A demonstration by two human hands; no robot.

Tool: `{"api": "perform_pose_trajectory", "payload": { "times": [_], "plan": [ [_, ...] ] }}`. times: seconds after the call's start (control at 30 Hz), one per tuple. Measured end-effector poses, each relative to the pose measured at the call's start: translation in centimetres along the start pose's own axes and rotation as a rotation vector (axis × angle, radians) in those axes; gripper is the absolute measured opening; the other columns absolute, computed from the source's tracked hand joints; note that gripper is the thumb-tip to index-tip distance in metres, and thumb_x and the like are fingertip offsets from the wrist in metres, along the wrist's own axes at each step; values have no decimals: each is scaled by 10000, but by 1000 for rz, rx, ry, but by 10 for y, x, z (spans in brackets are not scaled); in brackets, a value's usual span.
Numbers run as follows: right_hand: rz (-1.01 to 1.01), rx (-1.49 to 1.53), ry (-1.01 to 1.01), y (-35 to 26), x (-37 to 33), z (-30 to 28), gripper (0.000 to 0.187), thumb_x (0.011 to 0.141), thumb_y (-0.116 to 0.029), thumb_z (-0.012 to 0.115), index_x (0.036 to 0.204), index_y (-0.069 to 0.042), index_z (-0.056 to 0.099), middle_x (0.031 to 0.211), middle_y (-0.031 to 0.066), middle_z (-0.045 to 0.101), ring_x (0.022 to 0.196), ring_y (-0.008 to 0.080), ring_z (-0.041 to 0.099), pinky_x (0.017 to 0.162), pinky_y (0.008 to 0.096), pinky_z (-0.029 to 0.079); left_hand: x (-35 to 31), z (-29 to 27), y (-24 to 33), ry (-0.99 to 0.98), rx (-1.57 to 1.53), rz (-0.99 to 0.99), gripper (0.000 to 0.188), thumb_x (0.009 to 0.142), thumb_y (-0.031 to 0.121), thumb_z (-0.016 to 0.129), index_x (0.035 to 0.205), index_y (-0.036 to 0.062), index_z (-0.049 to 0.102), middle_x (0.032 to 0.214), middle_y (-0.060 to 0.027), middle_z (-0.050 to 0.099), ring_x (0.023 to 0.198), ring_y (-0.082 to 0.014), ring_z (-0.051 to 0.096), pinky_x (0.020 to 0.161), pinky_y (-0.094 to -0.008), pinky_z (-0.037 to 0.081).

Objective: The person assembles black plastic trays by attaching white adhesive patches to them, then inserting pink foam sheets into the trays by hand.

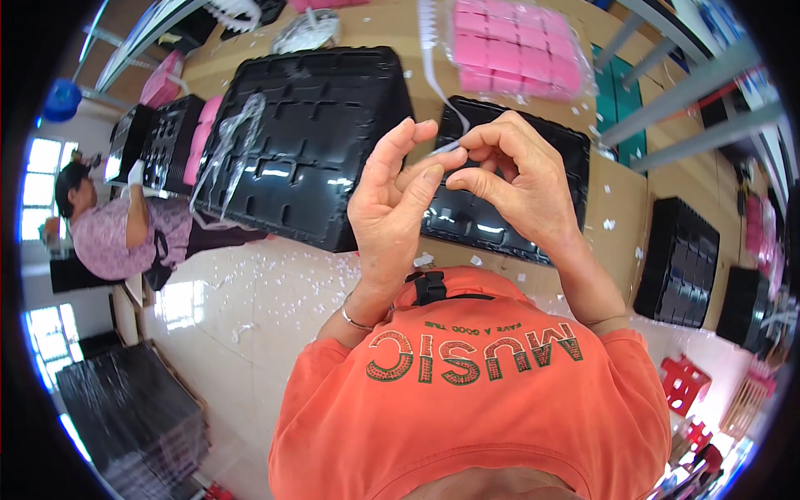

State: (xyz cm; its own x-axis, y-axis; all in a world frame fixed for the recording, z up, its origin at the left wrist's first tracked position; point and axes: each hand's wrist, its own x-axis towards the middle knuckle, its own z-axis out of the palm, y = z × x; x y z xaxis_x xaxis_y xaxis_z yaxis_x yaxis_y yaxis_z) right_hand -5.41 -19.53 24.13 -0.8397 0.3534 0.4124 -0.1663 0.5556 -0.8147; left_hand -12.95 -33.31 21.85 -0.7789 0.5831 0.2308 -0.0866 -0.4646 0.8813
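My right hand (521,171) is curled in front of me, its fingertips closed on a narrow white strip (447,148). My left hand (390,193) meets it from the other side. Its fingers are stretched out and apart, with the index fingertip beside the strip and the thumb near that finger. Under both hands lies a shallow black plastic tray (475,218) with a ribbed surface, partly hidden by them. A longer white ribbon (429,62) trails from the far edge down toward my right fingers; whether it joins the strip cannot be made out.
A tall stack of black trays (308,133) with crumpled clear film stands left. Wrapped pink trays (517,50) lie at the far side. Metal rails (692,137) and another black tray stack (679,262) are right. White scraps litter the floor (275,292). A person (117,225) stands far left.
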Motion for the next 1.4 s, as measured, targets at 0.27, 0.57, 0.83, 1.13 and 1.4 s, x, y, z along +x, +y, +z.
{"api": "perform_pose_trajectory", "payload": {
  "times": [0.27,0.57,0.83,1.13,1.4],
  "plan": [
    [470,492,157,55,-63,-44,158,780,-94,714,894,-7,648,747,-4,594,662,56,547,588,213,445,-5,38,-65,-298,506,217,402,841,-73,553,1234,-32,474,1118,-138,615,1048,-199,593,850,-289,485],
    [752,-381,388,184,-186,-93,274,855,-179,593,1082,-26,613,1043,177,637,928,328,622,806,372,482,-6,-39,-162,-266,923,-85,309,836,-34,542,1142,-1,569,1120,-129,607,974,-210,620,851,-294,467],
    [668,-465,312,209,-159,-94,286,815,-161,649,1080,-59,614,945,152,646,835,282,638,739,357,498,69,-48,-209,-206,1537,301,194,790,91,636,951,-11,607,1036,-164,593,934,-336,567,798,-413,468],
    [275,-379,258,166,-75,-64,198,807,-62,627,1004,-41,618,860,114,596,778,268,619,685,326,487,-9,-57,-136,-217,1351,-58,111,841,129,575,824,20,587,792,-151,617,724,-370,585,622,-451,464],
    [607,277,-260,165,23,31,563,826,-308,646,1232,49,490,942,104,647,724,145,621,579,254,480,-117,-81,-77,-48,1238,-282,106,815,135,610,812,29,604,762,-145,631,742,-354,584,670,-416,455]
  ]
}}
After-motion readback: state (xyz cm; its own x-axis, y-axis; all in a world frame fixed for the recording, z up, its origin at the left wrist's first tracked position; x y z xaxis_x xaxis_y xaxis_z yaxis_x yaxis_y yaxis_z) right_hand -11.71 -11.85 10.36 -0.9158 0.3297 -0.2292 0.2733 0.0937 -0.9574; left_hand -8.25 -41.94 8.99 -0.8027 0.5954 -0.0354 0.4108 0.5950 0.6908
